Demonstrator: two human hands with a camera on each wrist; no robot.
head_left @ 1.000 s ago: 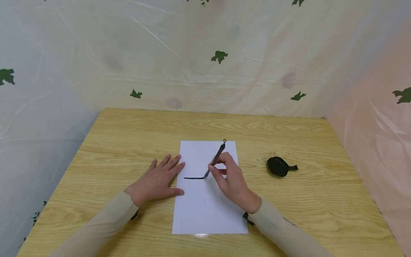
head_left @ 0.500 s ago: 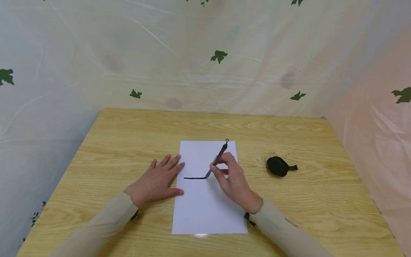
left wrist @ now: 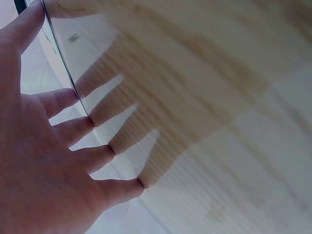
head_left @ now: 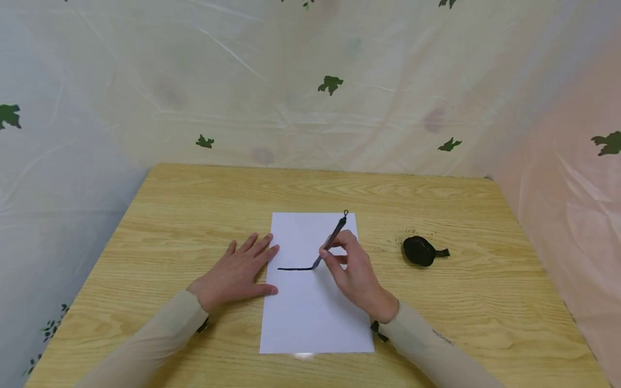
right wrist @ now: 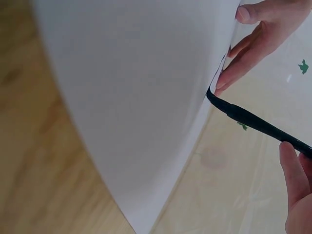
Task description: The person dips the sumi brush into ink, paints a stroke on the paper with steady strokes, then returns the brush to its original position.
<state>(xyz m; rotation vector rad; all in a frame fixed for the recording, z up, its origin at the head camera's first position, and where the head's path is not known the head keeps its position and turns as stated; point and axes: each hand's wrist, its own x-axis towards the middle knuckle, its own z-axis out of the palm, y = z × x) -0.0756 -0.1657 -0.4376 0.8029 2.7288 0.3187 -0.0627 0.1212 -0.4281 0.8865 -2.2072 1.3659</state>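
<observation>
A sheet of white paper (head_left: 310, 323) lies upright in front of me on the wooden table. My left hand (head_left: 235, 275) is spread flat at its left edge, thumb and fingertips on the paper. In my right hand (head_left: 356, 277) I pinch a black calligraphy brush (head_left: 335, 234) with a small loop at its top end. The brush leans to the right, and its bent tip touches the paper at the right end of a black horizontal line (head_left: 295, 269). The right wrist view shows the brush's dark bristles (right wrist: 213, 97) bent against the sheet, with thumb and finger on the shaft.
To the right of the paper stands a small black dish (head_left: 419, 251) with a short handle, dark specks scattered behind it on the table (head_left: 485, 302). A pale curtain (head_left: 271, 81) with green leaf-like shapes hangs behind the table and along both sides.
My right hand has slid slightly to the right with the brush, and the black line has grown longer that way. My left hand has stayed in place.
</observation>
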